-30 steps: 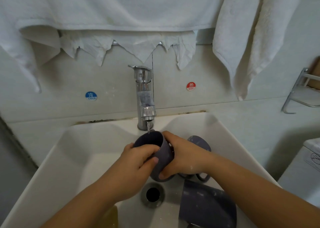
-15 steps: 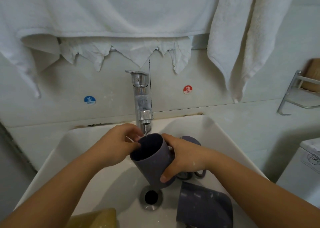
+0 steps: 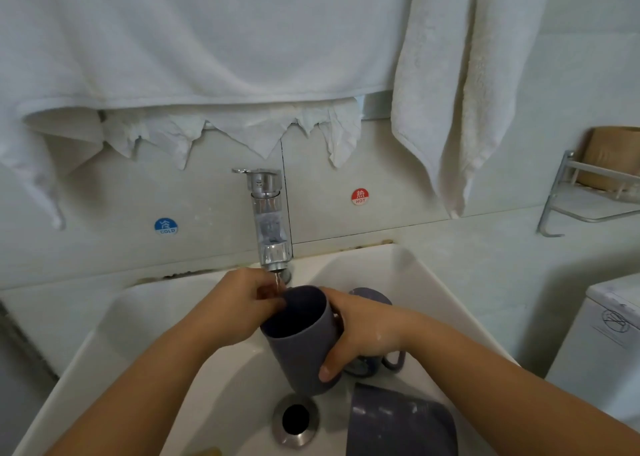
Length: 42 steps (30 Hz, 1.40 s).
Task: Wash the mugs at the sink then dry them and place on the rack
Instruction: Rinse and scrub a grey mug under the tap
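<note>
Right hand (image 3: 360, 331) gripping mug (image 3: 304, 348), left hand (image 3: 242, 303) at rim

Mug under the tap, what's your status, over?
Right hand grips grey mug, tilted under running faucet. Left hand fingers at the rim. Other mugs wait in sink. Nothing blocking.

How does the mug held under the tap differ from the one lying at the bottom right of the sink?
The held mug is lifted off the basin, gripped by the right hand, its mouth tilted up toward the tap's stream; the lying mug rests untouched on the sink floor beside the drain. The left hand touches the held mug's rim, not the lying one. Both look the same dark grey-purple.
</note>
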Motion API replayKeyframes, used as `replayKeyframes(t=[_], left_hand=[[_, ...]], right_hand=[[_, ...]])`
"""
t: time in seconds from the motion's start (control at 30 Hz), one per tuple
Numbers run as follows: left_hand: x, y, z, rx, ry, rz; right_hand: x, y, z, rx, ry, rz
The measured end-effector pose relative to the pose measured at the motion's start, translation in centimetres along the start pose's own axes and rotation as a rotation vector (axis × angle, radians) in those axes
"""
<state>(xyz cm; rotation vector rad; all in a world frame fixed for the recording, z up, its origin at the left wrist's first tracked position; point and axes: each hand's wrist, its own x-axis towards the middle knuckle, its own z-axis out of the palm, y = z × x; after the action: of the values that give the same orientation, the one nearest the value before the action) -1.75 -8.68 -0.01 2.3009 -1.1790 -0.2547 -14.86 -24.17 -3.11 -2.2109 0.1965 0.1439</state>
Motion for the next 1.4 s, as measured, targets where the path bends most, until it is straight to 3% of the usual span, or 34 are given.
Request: replayKeyframes(t=[0.33,0.43,0.53,0.63,0.7,0.77,0.93,1.13,1.27,1.4], left_hand=[[-0.9,-0.1,-0.1,0.334,0.101,0.084],[-1.6,-0.5,-0.2,0.191,0.111,0.130],[-2.3,-1.6,-0.4,-0.224,0.140,0.069],[-3.7,-2.2,-0.7,-0.578,0.013,-0.051],[-4.7,-1.8,-0.1,-0.638,-0.059,-0.089],[-5.4,-1.4,1.5,-0.722,-0.031,-0.070],[-5.7,-1.7,2.4,-0.765,0.070,-0.099],[-5.1,-1.0,2.9,-0.617,-0.006,-0.103],[-4.7,-1.1,3.1,-0.562,0.071,-0.155],[-5.1,-0.9,3.5,-0.528,-0.036,-0.166]], right_hand=[[-0.6,-1.6,1.7,-0.137,0.080,-0.082],[-0.7,-1.5,1.7,-0.122,0.151,-0.090],[-0.5,-1.3,1.7,0.003,0.184,-0.090],[-0.2,-1.6,2.2,0.134,0.163,-0.085],[0.0,-1.9,3.0,0.197,0.187,-0.093],[0.1,-2.3,3.8,0.219,0.212,-0.097],[-0.2,-2.0,1.7,0.171,-0.002,0.011],[-0.2,-0.2,-1.6,0.167,0.420,0.209],[-0.1,-0.2,-1.1,0.133,0.432,0.202],[0.1,-0.3,-0.6,0.096,0.420,0.199]])
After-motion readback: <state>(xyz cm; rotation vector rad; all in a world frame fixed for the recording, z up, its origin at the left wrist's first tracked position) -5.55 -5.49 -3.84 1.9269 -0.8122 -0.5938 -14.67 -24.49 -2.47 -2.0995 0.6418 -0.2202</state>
